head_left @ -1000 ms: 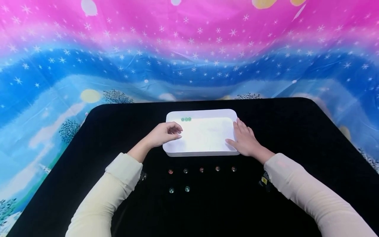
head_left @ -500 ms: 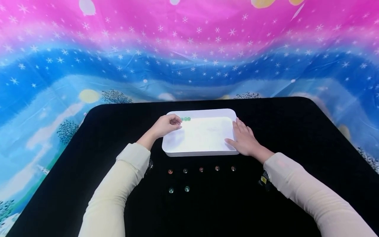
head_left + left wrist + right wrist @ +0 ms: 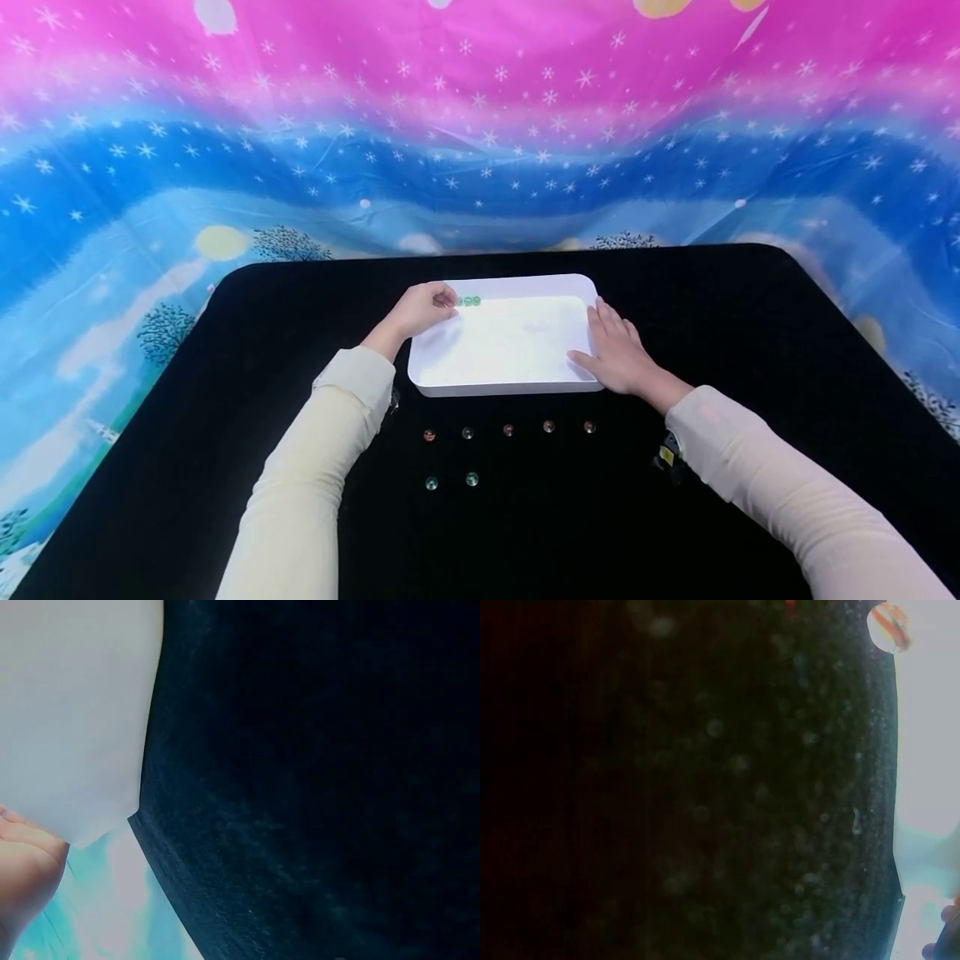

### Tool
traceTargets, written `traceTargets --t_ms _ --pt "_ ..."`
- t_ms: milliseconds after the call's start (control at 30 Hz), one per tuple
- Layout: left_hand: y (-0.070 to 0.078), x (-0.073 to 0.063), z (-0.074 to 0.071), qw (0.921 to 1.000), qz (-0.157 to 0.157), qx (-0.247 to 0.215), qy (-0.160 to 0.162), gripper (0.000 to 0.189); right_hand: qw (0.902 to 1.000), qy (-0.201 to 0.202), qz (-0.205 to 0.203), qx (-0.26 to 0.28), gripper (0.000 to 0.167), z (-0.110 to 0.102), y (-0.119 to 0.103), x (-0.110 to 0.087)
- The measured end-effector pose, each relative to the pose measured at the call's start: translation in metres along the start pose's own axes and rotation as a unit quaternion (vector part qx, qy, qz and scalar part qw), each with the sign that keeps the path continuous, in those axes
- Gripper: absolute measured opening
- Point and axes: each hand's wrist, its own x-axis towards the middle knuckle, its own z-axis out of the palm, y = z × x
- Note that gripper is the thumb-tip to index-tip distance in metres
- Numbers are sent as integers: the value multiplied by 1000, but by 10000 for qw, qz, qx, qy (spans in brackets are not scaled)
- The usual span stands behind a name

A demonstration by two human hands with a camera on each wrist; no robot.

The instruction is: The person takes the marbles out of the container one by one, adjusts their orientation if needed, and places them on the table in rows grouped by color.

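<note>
A white rectangular tray (image 3: 517,350) lies on the black tabletop, with a short row of green marbles (image 3: 469,301) along its far wall near the left corner. My left hand (image 3: 423,308) reaches over that corner, fingers loosely bent and fingertips right at the leftmost marble, which they partly hide. My right hand (image 3: 619,350) rests on the tray's right rim, its fingers straight and thumb over the inside. In the left wrist view the tray wall (image 3: 75,712) fills the upper left, with part of the left hand (image 3: 28,874) below it.
In front of the tray stands a row of several glass marbles (image 3: 509,430), some orange-tinted. Two greenish marbles (image 3: 472,479) lie nearer. An orange-striped marble (image 3: 889,628) shows in the right wrist view. Behind the table hangs a colourful snowflake-patterned cloth (image 3: 480,150).
My left hand has moved away from me along the tray's left side, up to the green marbles, and its fingertips have come closer together. My right hand stays on the rim.
</note>
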Motion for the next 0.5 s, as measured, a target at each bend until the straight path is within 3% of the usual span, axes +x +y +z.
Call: traceTargets --t_ms 500 --pt "-4 20 2 9963 151 849 -37 20 10000 32 1 -7 81 1 2 2"
